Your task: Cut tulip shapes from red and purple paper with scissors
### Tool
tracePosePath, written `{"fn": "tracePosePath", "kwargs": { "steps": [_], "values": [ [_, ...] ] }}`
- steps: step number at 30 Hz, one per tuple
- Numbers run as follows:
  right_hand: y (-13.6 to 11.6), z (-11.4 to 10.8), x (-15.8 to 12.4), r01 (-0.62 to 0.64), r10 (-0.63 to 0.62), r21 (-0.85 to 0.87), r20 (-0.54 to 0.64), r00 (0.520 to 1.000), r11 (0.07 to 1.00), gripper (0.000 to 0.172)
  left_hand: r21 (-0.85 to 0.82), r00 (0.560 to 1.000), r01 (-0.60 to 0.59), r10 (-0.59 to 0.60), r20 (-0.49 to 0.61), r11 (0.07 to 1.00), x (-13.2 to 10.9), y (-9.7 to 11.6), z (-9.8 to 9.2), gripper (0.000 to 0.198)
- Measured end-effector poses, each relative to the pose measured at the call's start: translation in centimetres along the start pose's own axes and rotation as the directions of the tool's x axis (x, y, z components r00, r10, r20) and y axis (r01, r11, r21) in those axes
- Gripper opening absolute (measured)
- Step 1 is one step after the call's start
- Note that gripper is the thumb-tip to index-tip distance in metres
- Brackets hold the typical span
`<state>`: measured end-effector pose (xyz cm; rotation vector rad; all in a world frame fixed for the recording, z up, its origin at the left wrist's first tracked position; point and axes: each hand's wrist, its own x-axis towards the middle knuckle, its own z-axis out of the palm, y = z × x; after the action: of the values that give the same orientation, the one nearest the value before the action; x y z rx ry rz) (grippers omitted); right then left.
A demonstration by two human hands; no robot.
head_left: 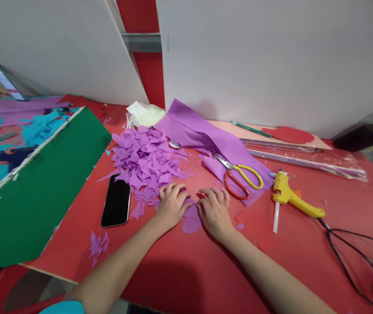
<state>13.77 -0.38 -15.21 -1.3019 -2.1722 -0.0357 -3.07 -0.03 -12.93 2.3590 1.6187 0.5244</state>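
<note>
On the red tabletop lies a flat purple paper cutout [191,220] with rounded lobes, between my two hands. My left hand [173,203] rests at its left edge, fingers bent and apart, the thumb touching the paper. At its right edge is my right hand [215,211], fingers curved and spread, with the thumb beside the cutout. The upper part of the cutout is partly covered by my fingers. Behind my left hand rises a heap of purple paper scraps [150,159]. Scissors [234,168] with one yellow and one red handle lie partly open on a purple sheet [202,131].
A black phone [116,203] lies left of my left hand. To the right are a yellow glue gun [281,187], its black cord [340,253] and faint red cutouts [253,224]. A green board [52,192] slants at left. White panels [265,61] stand behind.
</note>
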Motion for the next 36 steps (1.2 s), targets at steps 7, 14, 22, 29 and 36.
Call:
{"fn": "tracePosePath", "kwargs": {
  "steps": [7,14,22,29,36],
  "values": [
    [0.1,-0.2,0.0,-0.039,0.045,0.078,-0.07,0.997,0.996,0.015,-0.015,0.99,0.129,-0.129,-0.051,0.992,0.1,-0.4,0.1,0.037],
    [0.2,-0.6,0.0,-0.031,0.049,0.14,-0.13,0.99,0.99,0.01,-0.077,0.991,0.13,-0.133,-0.032,0.989,0.2,-0.4,-0.4,0.021],
    [0.1,-0.8,0.0,-0.021,0.04,0.142,-0.133,0.99,0.99,0.01,-0.132,0.987,0.089,-0.105,-0.119,0.987,0.3,-0.2,-0.7,0.015],
    [0.0,-1.2,0.0,-0.02,0.043,0.154,-0.15,0.988,0.988,0.011,-0.221,0.983,0.12,-0.147,-0.112,0.968,0.4,-0.1,-1.0,0.011],
    [0.1,-1.0,-0.1,-0.029,0.048,0.143,-0.125,0.991,0.989,0.011,-0.259,0.987,0.085,-0.117,-0.111,0.962,0.4,-0.1,-1.0,0.011]
  ]
}}
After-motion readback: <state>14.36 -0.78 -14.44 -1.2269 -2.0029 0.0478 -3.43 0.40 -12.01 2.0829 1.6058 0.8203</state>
